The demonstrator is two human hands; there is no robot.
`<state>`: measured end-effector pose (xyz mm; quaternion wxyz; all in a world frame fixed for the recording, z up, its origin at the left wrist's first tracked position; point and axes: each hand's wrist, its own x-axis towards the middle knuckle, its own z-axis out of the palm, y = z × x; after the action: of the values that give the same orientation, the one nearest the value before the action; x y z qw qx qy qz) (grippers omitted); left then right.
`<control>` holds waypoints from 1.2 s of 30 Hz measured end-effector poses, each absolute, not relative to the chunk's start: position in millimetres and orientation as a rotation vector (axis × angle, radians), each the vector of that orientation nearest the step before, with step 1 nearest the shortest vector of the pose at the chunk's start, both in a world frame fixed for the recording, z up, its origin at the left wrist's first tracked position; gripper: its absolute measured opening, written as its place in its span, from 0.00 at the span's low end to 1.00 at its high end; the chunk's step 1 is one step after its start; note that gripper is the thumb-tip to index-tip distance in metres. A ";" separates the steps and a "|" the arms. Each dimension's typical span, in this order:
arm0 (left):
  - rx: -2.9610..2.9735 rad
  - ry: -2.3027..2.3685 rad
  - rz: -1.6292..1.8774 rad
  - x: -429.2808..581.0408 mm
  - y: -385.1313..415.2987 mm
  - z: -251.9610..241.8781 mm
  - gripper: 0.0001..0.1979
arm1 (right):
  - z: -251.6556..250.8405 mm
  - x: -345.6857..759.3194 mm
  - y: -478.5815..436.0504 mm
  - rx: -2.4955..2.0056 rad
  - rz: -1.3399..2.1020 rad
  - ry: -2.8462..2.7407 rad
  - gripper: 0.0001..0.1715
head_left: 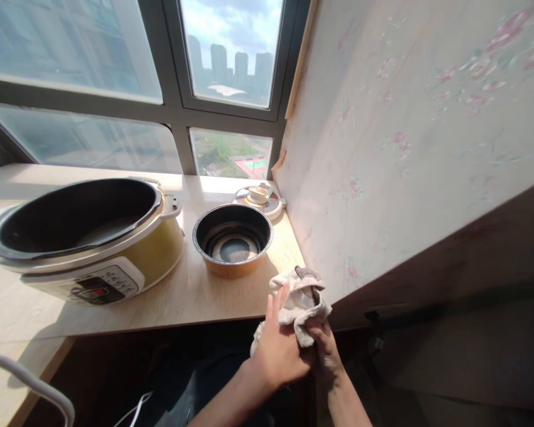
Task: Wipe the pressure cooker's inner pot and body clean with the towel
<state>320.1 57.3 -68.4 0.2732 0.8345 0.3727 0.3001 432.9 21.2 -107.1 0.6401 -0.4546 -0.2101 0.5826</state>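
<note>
A crumpled off-white cloth (299, 296) is bunched between my two hands, just off the front edge of the sill. My left hand (278, 344) presses on it from the left, fingers pointing up along the folds. On the right, my right hand (327, 350) grips the lower part of the cloth, its thumb on top. A dark patch shows in the folds. Left of the cloth stands a round inner pot (234, 270), black inside and orange-brown outside. Behind that pot lies a round lid (271, 204) with a pale knob. Neither hand touches the pot or lid.
A large electric pressure cooker (160, 255), lidless, with a yellow-green side and control panel, stands on the left of the wooden sill (196, 302). Windows rise behind it. A flowered wall (382, 178) bounds the right side. A white curved tube (31, 379) crosses the lower left.
</note>
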 end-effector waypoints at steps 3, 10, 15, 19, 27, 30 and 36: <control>2.347 0.768 0.579 312.7 69.4 -62.7 0.58 | -100.7 453.6 46.9 -0.992 1.221 -0.392 0.35; 2.460 0.819 1.248 262.5 113.5 -38.0 0.32 | -84.9 460.6 90.6 -1.002 0.947 -0.286 0.25; 2.726 1.446 0.847 254.4 160.8 -26.4 0.28 | -90.3 454.4 110.2 -1.033 0.966 -0.320 0.25; 2.614 1.674 0.193 262.4 179.9 -27.8 0.13 | -96.2 445.5 112.6 -1.018 1.004 -0.318 0.25; 2.847 1.604 0.525 239.2 182.1 -37.3 0.15 | -93.2 444.1 109.6 -1.036 1.025 -0.311 0.25; 2.916 1.466 0.778 218.3 185.7 -30.3 0.12 | -88.9 445.3 108.1 -1.032 1.013 -0.354 0.26; 2.741 1.268 1.203 187.3 194.6 -19.7 0.12 | -78.9 439.7 100.4 -1.113 0.924 -0.548 0.28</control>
<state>187.3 194.6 -19.7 -0.0545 0.8419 0.3894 0.3696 439.7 100.4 -78.9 0.7154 -0.5028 -0.2473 0.4174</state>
